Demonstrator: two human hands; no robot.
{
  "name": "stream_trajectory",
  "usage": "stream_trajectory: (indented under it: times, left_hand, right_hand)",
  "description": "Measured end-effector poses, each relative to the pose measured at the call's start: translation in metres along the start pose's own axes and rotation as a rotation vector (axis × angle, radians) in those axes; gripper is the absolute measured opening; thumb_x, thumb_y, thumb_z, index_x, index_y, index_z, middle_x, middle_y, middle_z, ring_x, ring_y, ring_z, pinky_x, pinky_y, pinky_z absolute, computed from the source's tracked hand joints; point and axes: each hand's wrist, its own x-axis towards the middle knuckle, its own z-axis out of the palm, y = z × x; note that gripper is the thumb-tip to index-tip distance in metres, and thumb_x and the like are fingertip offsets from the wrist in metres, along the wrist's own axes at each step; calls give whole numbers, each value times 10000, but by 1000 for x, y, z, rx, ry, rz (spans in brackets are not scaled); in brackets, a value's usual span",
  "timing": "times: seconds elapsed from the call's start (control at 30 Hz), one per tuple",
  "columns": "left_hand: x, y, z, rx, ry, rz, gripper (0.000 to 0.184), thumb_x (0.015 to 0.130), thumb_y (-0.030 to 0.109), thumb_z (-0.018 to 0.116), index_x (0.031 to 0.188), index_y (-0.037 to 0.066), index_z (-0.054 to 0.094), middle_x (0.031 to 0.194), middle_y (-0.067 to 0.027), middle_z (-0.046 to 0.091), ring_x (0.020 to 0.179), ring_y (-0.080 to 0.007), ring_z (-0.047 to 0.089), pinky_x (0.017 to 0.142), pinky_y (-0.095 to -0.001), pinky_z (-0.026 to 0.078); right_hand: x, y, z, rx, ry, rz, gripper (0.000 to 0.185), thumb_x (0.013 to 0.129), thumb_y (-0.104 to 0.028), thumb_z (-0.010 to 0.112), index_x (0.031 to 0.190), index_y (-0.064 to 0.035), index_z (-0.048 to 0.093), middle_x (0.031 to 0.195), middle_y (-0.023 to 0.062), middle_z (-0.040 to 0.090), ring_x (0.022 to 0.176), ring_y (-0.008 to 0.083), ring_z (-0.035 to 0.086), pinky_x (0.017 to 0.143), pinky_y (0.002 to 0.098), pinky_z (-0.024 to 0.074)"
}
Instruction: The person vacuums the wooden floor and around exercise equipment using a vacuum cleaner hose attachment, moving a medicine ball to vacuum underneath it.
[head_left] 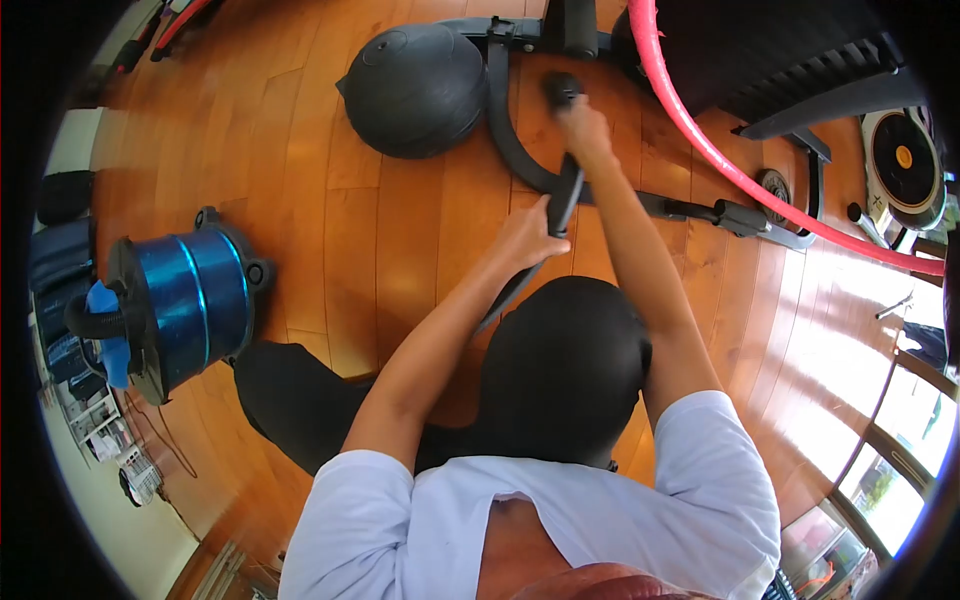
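In the head view, the person is kneeling on a wooden floor (330,230) and holding one black tube (566,190) in both hands. The left hand (532,238) is grasping its middle, the thumb lying across the near face and the fingers curling behind. The right hand (588,132) is gripping farther along, just short of a dark end piece (562,92); motion is blurring these fingers, so their exact placing is hard to tell. The tube is slanting above the floor, its lower part passing beside one black-clad knee (565,365).

One dark ball (415,90) is resting beside the curved bar of a black metal frame (510,150). One pink hoop (720,160) is arching over that frame, and one round-topped device (903,158) is sitting toward the floor's right edge.

Near the floor's left edge, one blue canister (195,300) is standing on castors, a ribbed hose (88,318) joining its black top and a blue cloth (116,355) hanging there; its inside is staying hidden.
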Motion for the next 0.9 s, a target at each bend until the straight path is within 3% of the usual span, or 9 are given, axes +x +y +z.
stream_trajectory:
  times: [0.07,0.13,0.23,0.4,0.47,0.57,0.67,0.7,0.9]
  left_hand:
    - [-23,1,0,-99,57,-78,563,667,264,737,1121,-16,557,825,-198,670,792,-354,669,711,-426,505]
    - [-34,-5,24,-48,46,-151,510,678,243,735,1105,24,562,807,-197,668,787,-382,665,715,-438,507]
    - [-59,8,63,-71,93,-203,505,684,244,742,1100,24,559,815,-189,670,789,-380,668,716,-438,508]
    - [-78,21,59,-88,116,-303,505,685,251,747,1088,12,557,810,-186,670,786,-376,670,712,-438,510]
    - [-59,20,45,-101,111,-279,506,686,253,749,1083,7,556,807,-185,670,785,-375,671,711,-438,510]
    - [-4,-31,30,-197,72,-12,509,683,267,757,1073,8,557,807,-178,672,790,-363,674,723,-442,511]
    - [1,-6,-1,-70,75,-43,517,678,266,773,1046,-19,547,747,-141,634,700,-280,649,663,-399,505]
    - [-6,-5,-1,-66,59,-64,496,674,277,765,1036,6,559,782,-176,669,765,-357,671,727,-447,509]
    - [-49,-6,44,-113,144,-92,472,675,262,745,1011,-11,557,765,-205,657,749,-398,652,699,-451,509]
  right_hand:
    - [-21,-25,9,-8,-41,-107,442,927,-316,536,1160,46,435,899,341,639,907,491,629,804,564,483]
    - [-36,-20,3,9,-161,-181,526,944,-285,511,1320,60,381,1008,341,632,947,489,634,852,533,509]
    - [-78,-2,-13,-62,-267,-178,605,942,-291,520,1386,71,323,975,339,634,924,485,636,832,527,513]
    - [-95,-11,-11,-144,-204,-137,553,944,-287,513,1342,66,365,972,338,635,929,471,641,828,515,518]
    - [-77,-22,-7,-111,-174,-141,517,944,-285,512,1309,62,391,981,338,634,931,470,643,828,513,518]
    - [-20,-38,4,-53,-115,-180,486,941,-282,517,1270,60,414,988,342,633,934,474,640,830,515,517]
    - [5,-36,13,-28,-136,-221,476,934,-274,519,1250,68,420,987,349,629,946,482,633,842,525,507]
    - [-6,-35,10,-22,-162,-236,468,935,-273,515,1240,70,425,992,350,628,955,482,630,849,528,503]
    - [-63,-30,2,-57,-225,-151,526,932,-273,524,1307,76,404,1004,339,633,978,478,626,855,534,498]
